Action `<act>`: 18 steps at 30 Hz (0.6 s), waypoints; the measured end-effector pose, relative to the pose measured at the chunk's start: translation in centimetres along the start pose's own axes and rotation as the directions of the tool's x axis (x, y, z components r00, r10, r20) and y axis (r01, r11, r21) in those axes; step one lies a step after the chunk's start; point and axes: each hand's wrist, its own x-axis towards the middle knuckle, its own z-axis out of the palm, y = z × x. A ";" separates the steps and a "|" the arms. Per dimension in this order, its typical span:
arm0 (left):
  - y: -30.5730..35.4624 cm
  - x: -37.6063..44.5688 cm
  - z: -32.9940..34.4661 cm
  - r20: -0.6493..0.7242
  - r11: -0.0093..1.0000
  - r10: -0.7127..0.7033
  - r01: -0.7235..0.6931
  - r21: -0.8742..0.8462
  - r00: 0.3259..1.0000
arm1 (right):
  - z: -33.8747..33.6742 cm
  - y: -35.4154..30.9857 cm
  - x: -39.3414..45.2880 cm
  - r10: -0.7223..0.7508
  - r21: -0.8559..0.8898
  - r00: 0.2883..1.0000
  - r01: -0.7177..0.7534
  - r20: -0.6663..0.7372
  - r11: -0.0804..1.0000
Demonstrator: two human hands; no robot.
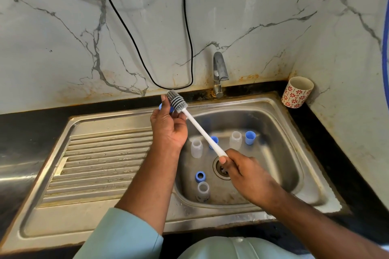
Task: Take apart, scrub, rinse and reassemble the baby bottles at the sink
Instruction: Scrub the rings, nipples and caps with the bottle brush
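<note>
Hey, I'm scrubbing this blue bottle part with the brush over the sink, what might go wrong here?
The blue part, pinched in your left hand beyond the basin's edge, may slip and land outside the sink. The brush is gripped at the handle's far end by your right hand, so its head may wobble. The drain looks uncovered; small parts might lodge there.

Sink (280,115): stainless steel, dull sheen, scuffed, stained; ribbed drainboard at left edge. Tap (219,73): tarnished metal. Brush (176,101): grey rubbery bristles, smooth white plastic handle. 3 bottles (196,149): translucent matt plastic. Caps (250,137): blue plastic. Wall (63,48): glossy marble-look, rust-stained at base.
</note>
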 end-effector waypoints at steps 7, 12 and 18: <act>0.0 -0.2 -0.4 0.051 0.996 -0.080 0.078 0.049 0.995 | -0.5 0.2 0.4 0.018 0.081 1.000 -0.019 0.009 0.996; 0.7 -0.6 -0.4 0.115 0.996 -0.055 0.046 0.078 0.992 | -0.8 0.4 -0.1 -0.008 0.112 1.000 0.009 -0.006 0.994; 0.5 -1.1 -1.0 0.109 0.986 -0.054 0.036 0.160 0.993 | -1.3 0.3 0.3 0.005 0.146 1.000 -0.008 0.022 0.989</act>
